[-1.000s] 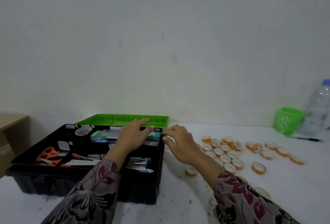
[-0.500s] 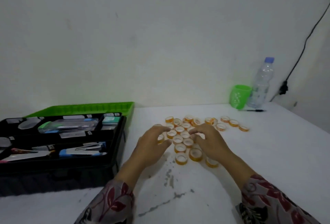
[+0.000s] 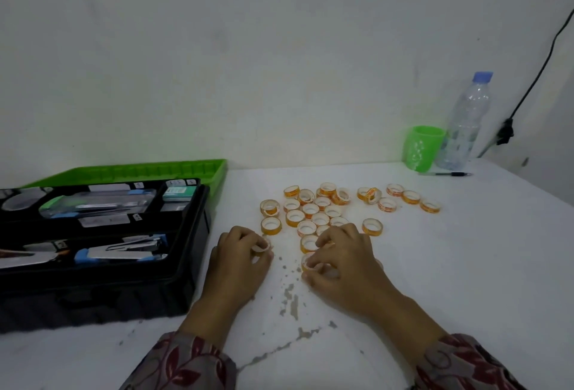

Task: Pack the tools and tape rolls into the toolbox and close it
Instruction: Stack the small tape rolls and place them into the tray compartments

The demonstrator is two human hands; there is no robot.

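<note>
A black toolbox [image 3: 186, 268] with a green lid [image 3: 161, 169] lies open at the left, its tray holding staplers, a cutter and small boxes. Several small orange tape rolls [image 3: 320, 209] are scattered on the white table to its right. My left hand [image 3: 239, 262] pinches one tape roll [image 3: 261, 246] at the near edge of the pile. My right hand [image 3: 341, 262] curls its fingers round another tape roll [image 3: 309, 262] on the table, with further rolls partly hidden under the fingers.
A green cup [image 3: 422, 147], a clear water bottle [image 3: 464, 122] and a pen [image 3: 447, 174] stand at the back right by the wall. A black cable [image 3: 528, 91] hangs down the right wall. The table top [image 3: 435, 265] has chipped paint near my hands.
Both hands left the toolbox, moved right to the pile of tape rolls, and now each grips a roll. The view swung right.
</note>
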